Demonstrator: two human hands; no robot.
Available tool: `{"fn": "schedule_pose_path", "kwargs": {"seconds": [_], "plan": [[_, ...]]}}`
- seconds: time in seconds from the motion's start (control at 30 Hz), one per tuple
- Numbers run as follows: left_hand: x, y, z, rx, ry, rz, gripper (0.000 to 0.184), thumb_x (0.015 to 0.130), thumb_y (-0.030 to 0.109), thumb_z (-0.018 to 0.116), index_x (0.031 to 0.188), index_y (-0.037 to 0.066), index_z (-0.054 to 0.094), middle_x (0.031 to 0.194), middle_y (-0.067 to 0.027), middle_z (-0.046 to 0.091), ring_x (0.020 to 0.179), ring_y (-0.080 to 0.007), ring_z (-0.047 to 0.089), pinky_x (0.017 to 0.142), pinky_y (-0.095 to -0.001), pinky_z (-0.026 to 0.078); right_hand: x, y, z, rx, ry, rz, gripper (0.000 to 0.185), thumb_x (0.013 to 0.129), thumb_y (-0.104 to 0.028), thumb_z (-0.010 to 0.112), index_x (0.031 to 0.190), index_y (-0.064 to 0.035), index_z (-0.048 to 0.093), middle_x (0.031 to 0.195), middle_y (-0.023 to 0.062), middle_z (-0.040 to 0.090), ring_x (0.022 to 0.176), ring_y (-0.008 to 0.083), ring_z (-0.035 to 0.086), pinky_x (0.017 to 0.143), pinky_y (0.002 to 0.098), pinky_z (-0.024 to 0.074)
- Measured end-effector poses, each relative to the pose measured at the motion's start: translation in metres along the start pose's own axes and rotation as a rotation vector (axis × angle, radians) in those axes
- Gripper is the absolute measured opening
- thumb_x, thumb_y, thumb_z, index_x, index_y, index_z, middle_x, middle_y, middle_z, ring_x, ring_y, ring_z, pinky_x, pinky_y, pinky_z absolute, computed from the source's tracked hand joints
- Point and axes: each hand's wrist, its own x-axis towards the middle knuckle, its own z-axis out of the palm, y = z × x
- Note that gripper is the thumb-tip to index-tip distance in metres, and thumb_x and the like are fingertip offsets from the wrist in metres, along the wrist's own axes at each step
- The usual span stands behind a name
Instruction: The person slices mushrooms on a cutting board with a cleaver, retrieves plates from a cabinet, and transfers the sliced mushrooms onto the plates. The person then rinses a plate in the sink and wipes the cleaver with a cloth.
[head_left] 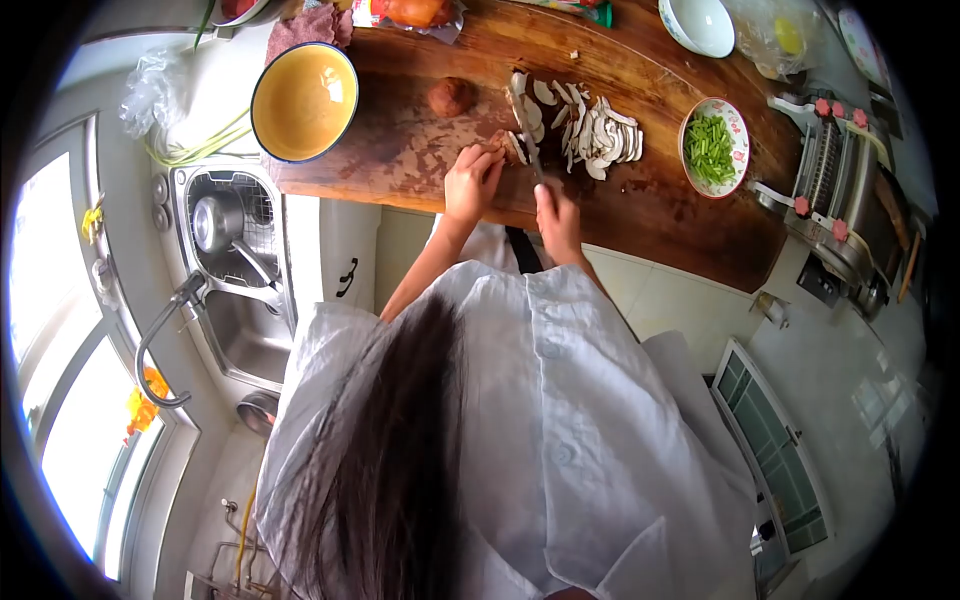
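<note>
On the wooden counter, my left hand [472, 184] presses a brown mushroom [507, 146] with its fingers bent together. My right hand [558, 215] is closed round the handle of a knife [529, 138]. The blade stands just right of the mushroom, pointing away from me. Sliced mushrooms [600, 135], pale with dark edges, lie in a loose pile right of the blade. A whole brown mushroom [451, 97] sits up and left of the blade.
A yellow bowl [304, 102] stands at the counter's left end, and a bowl of chopped greens [709, 149] at the right. A white bowl [697, 25] and bagged food are farther back. Left is a sink [243, 336] with a pot [217, 222]; a noodle machine [825, 180] is far right.
</note>
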Motion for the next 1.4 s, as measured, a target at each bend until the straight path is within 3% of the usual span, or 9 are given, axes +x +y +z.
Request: {"fn": "schedule_pose_path", "kwargs": {"seconds": [0.07,0.2,0.93,1.0,1.07,1.17,1.27,1.33,1.4], "plan": [[0.001,-0.002,-0.001,-0.022,0.026,0.049,0.011,0.070,0.007,0.064,0.082,0.007,0.062,0.081,-0.0035,0.059,0.074,-0.0229,0.056,0.062,-0.0319,0.048,-0.001,-0.044,-0.010,0.316,0.009,0.059,0.031,0.091,-0.032,0.043,0.071,-0.0085,0.048,0.051,-0.0067,0.036,0.042,0.0011,0.033,0.037,0.0187,0.0251],[0.002,-0.001,-0.002,-0.027,0.030,0.056,0.011,0.070,0.010,0.065,0.081,0.007,0.062,0.081,-0.0038,0.059,0.074,-0.0230,0.056,0.062,-0.0321,0.048,-0.006,-0.049,-0.039,0.407,-0.097,0.164,0.046,0.090,-0.046,0.038,0.070,-0.0059,0.046,0.046,-0.0008,0.038,0.034,0.0054,0.033,0.032,0.0197,0.0267],[0.002,-0.007,0.003,-0.027,0.021,0.039,0.010,0.069,0.005,0.066,0.078,0.005,0.063,0.083,-0.0047,0.062,0.075,-0.0226,0.057,0.065,-0.0301,0.047,-0.020,-0.069,-0.039,0.177,-0.266,0.384,0.044,0.090,-0.039,0.042,0.062,-0.0048,0.046,0.053,-0.0014,0.041,0.044,0.0060,0.038,0.041,0.0245,0.0297],[0.003,-0.008,0.004,-0.031,0.019,0.059,0.009,0.069,0.006,0.066,0.078,0.005,0.063,0.084,-0.0033,0.062,0.074,-0.0220,0.057,0.064,-0.0298,0.048,-0.018,-0.034,-0.028,0.092,-0.217,0.283,0.043,0.089,-0.038,0.044,0.069,-0.0014,0.052,0.055,0.0051,0.047,0.047,0.0145,0.045,0.046,0.0303,0.0358],[0.001,-0.008,0.005,-0.041,0.030,0.068,0.009,0.069,0.005,0.065,0.077,0.005,0.063,0.085,-0.0040,0.062,0.074,-0.0224,0.057,0.064,-0.0297,0.048,-0.022,-0.030,-0.012,-0.083,-0.029,-0.032,0.041,0.087,-0.037,0.047,0.084,0.0023,0.058,0.073,0.0228,0.057,0.069,0.0379,0.054,0.064,0.0408,0.0408],[0.002,-0.008,0.005,-0.017,0.026,0.062,0.010,0.068,0.005,0.066,0.078,0.005,0.062,0.082,-0.0050,0.061,0.073,-0.0230,0.056,0.064,-0.0304,0.047,-0.020,-0.025,0.005,-0.129,0.103,-0.165,0.042,0.088,-0.037,0.046,0.085,0.0022,0.059,0.076,0.0240,0.057,0.069,0.0379,0.055,0.062,0.0393,0.0413],[0.003,-0.005,0.005,-0.010,0.028,0.063,0.010,0.068,0.006,0.066,0.077,0.005,0.062,0.080,-0.0052,0.060,0.073,-0.0234,0.055,0.063,-0.0309,0.047,-0.001,-0.019,0.001,-0.105,0.023,0.088,0.040,0.088,-0.036,0.045,0.086,0.0018,0.058,0.075,0.0220,0.058,0.065,0.0369,0.055,0.059,0.0394,0.0409],[0.004,-0.005,0.002,-0.008,0.033,0.071,0.011,0.068,0.007,0.067,0.078,0.005,0.061,0.080,-0.0051,0.060,0.073,-0.0235,0.055,0.063,-0.0312,0.047,0.003,-0.029,-0.009,0.026,0.059,-0.086,0.039,0.089,-0.035,0.045,0.086,0.0016,0.057,0.064,0.0133,0.056,0.053,0.0269,0.053,0.052,0.0364,0.0392],[0.003,-0.004,0.002,0.002,0.000,0.045,0.012,0.068,0.007,0.067,0.079,0.005,0.061,0.083,-0.0054,0.060,0.075,-0.0245,0.055,0.065,-0.0321,0.047,-0.005,-0.038,-0.024,0.172,-0.016,-0.007,0.035,0.090,-0.032,0.044,0.073,-0.0017,0.052,0.054,-0.0017,0.041,0.048,0.0063,0.039,0.045,0.0257,0.0328]]}}
